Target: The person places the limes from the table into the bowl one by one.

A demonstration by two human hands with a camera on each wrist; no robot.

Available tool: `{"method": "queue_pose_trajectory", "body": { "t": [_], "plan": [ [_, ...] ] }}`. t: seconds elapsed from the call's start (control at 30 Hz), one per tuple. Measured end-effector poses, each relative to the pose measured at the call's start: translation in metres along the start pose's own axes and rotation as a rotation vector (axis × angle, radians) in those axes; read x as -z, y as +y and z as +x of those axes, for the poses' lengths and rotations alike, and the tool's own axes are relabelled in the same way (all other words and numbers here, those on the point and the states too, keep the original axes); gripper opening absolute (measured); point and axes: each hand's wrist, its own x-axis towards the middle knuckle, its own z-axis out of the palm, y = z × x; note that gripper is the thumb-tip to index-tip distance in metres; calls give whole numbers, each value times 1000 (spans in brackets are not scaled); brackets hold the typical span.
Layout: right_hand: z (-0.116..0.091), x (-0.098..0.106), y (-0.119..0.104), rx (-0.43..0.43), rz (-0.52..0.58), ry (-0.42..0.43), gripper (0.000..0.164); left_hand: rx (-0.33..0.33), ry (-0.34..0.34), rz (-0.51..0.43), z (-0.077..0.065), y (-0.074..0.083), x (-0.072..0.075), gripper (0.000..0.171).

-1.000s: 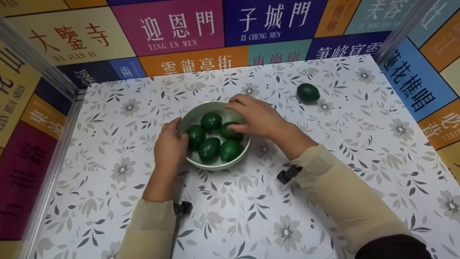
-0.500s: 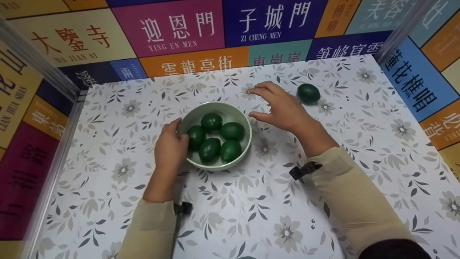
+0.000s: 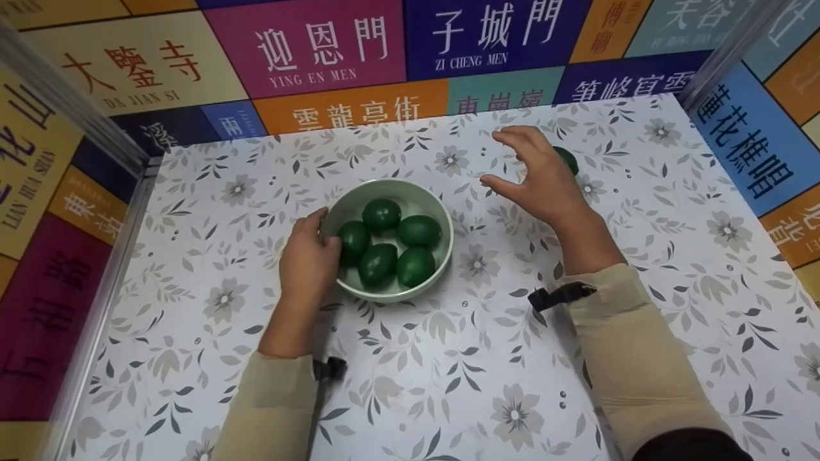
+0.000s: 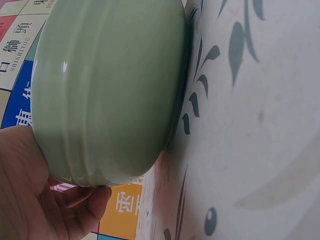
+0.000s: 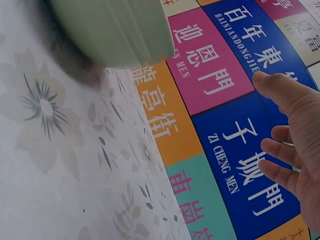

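Note:
A pale green bowl (image 3: 442,256) stands on the table with several dark green, egg-shaped fruits (image 3: 378,266) inside, possibly avocados. My left hand (image 3: 309,259) grips its left side, thumb at the rim and fingers along the outer wall. In the left wrist view, that hand (image 4: 55,200) is against the bowl's outer wall (image 4: 110,95). My right hand (image 3: 544,176) is in the air, right of the bowl, thumb and fingers spread apart with nothing between them. Just behind it, a single dark green fruit (image 3: 569,160) lies on the table, partly hidden by the hand.
A white cloth with grey flowers covers the table (image 3: 410,371). Panels of coloured tiles with Chinese lettering (image 3: 327,51) stand along the back and both sides. Metal posts (image 3: 83,102) mark the corners.
My right hand has let go of the bowl's right rim and moved right and away, beside the lone fruit, now partly covering it. The left hand has stayed on the bowl.

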Motion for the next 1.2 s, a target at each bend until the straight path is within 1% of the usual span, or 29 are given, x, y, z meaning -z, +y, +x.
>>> {"method": "queue_pose_trajectory", "body": {
  "t": [0.07,0.3,0.43,0.7,0.93,1.2],
  "plan": [
    [-1,2,5,-6,1,21,67,0,-3,-1,0,1,0,56],
    [-5,3,18,39,35,102,71,-11,10,0,0,2,0,56],
    [-6,3,23,38,55,124,73,-9,11,1,0,1,0,55],
    [-7,4,39,-49,85,114,74,4,6,-2,-2,0,0,56],
    [-7,7,57,-92,116,140,74,3,3,13,-2,0,0,55],
    [-6,3,74,-177,120,98,82,17,-9,9,0,1,0,55]
  ]
}}
